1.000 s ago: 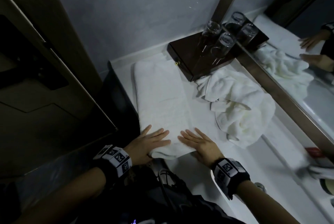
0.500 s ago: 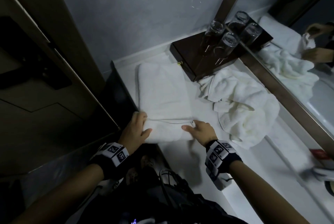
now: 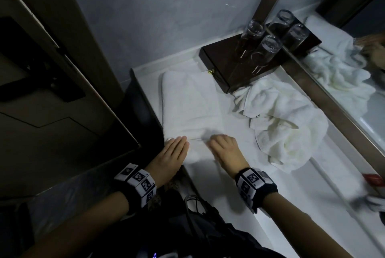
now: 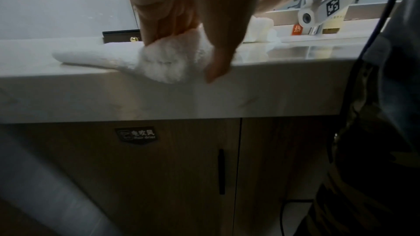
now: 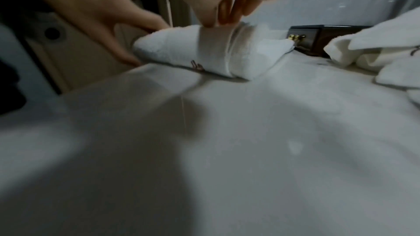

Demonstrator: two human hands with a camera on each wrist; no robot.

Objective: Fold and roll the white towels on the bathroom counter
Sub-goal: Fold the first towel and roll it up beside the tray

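A folded white towel (image 3: pixel 190 101) lies lengthwise on the white counter (image 3: pixel 239 176). Its near end is rolled into a short roll (image 4: pixel 172 60) at the counter's front edge. My left hand (image 3: pixel 177 143) cups the roll's left end, fingers over the top and thumb (image 4: pixel 218 56) down its front. My right hand (image 3: pixel 216 143) has curled fingers (image 5: pixel 229 13) pressed onto the roll's right part (image 5: pixel 216 49). A second white towel (image 3: pixel 287 124) lies crumpled to the right, untouched.
A dark wooden box (image 3: pixel 225 66) with upturned glasses (image 3: pixel 268 45) stands at the back by the mirror (image 3: pixel 354 74). A red item (image 3: pixel 374 178) lies at the right edge. A dark panel (image 3: pixel 62 91) flanks the counter on the left. Cabinet doors (image 4: pixel 159 168) are below.
Both hands went from lying flat on the towel's near end to lifting it and turning it over. The roll has formed and moved a little away from me.
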